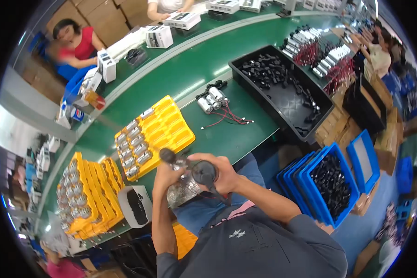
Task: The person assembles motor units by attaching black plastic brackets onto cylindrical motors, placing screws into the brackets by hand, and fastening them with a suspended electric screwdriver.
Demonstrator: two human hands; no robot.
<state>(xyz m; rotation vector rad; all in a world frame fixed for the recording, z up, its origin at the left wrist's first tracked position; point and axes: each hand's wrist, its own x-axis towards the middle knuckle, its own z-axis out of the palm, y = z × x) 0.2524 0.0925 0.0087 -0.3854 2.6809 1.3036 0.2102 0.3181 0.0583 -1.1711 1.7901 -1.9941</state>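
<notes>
My right hand (224,173) is wrapped round a dark, round-ended tool (204,173), held over my lap. Close beside it, my left hand (167,177) is closed round a small part with a dark round end (167,155); its details are blurred. Below the hands lies something wrapped in clear, shiny plastic (183,193). Just beyond them, a yellow tray (173,123) holds silver motors (135,140) in its left slots. More silver motors with red wires (213,100) lie on the green table (236,134).
A black bin (282,104) of black parts stands at the right. Stacked yellow trays (90,194) and a white box (134,206) are at the left. A blue crate (331,185) sits lower right. Other people work across the line.
</notes>
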